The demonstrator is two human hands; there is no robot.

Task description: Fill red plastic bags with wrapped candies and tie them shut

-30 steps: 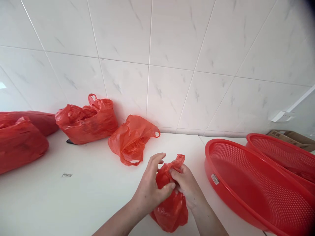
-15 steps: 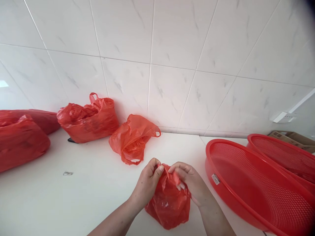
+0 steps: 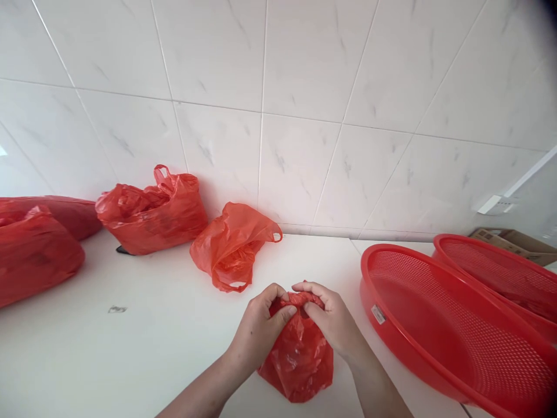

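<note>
A red plastic bag [image 3: 300,360] stands on the white table near its front, its top gathered between my two hands. My left hand [image 3: 265,319] pinches the left side of the bunched neck between thumb and fingers. On the other side, my right hand [image 3: 331,316] grips the twisted plastic, thumb facing the left thumb. What the bag contains cannot be made out through the film. Just beyond my hands lies a loose, crumpled red carrier bag [image 3: 237,247] with its handle loops showing.
Two red mesh baskets [image 3: 418,325] stand at the right, with a cardboard box [image 3: 517,244] behind them. Filled red bags [image 3: 152,217] line the back left, a dark flat object [image 3: 124,251] under one. A tiled wall [image 3: 300,168] rises behind the white table [image 3: 130,360].
My right hand's fingers have closed in on the bag's neck, which is now twisted tighter into a band between both hands. The view has shifted slightly.
</note>
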